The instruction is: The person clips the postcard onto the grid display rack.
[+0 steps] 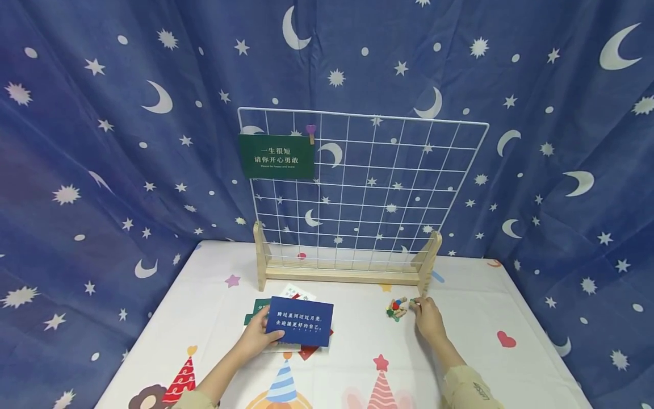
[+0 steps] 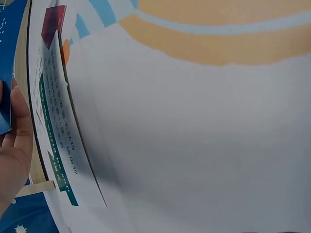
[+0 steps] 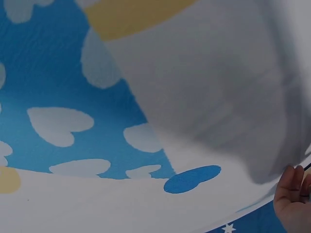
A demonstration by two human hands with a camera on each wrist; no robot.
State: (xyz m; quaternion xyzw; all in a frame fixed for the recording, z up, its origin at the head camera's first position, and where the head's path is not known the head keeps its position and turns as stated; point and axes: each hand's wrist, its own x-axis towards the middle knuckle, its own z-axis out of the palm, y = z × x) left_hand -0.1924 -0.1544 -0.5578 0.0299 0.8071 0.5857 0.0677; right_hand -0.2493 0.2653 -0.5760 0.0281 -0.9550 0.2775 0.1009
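Observation:
My left hand (image 1: 256, 336) holds a blue card (image 1: 301, 321) with white writing, thumb on its front. In the left wrist view, part of that blue card (image 2: 8, 53) and some fingers show at the left edge. Under it lies a stack of cards, among them a green card (image 1: 263, 303) and a red card (image 1: 308, 353). My right hand (image 1: 430, 321) pinches a small clothespin (image 1: 413, 302) with a green top, just right of a pile of small clothespins (image 1: 396, 308). Only part of the right hand (image 3: 293, 201) appears in the right wrist view; its clothespin is hard to make out there.
A white wire grid (image 1: 368, 187) stands on a wooden base (image 1: 342, 275) at the table's back. At its upper left hangs a green card (image 1: 277, 157), beside a clothespin (image 1: 311, 133) with a purple heart. A starry blue curtain (image 1: 557, 142) surrounds the table (image 1: 480, 295).

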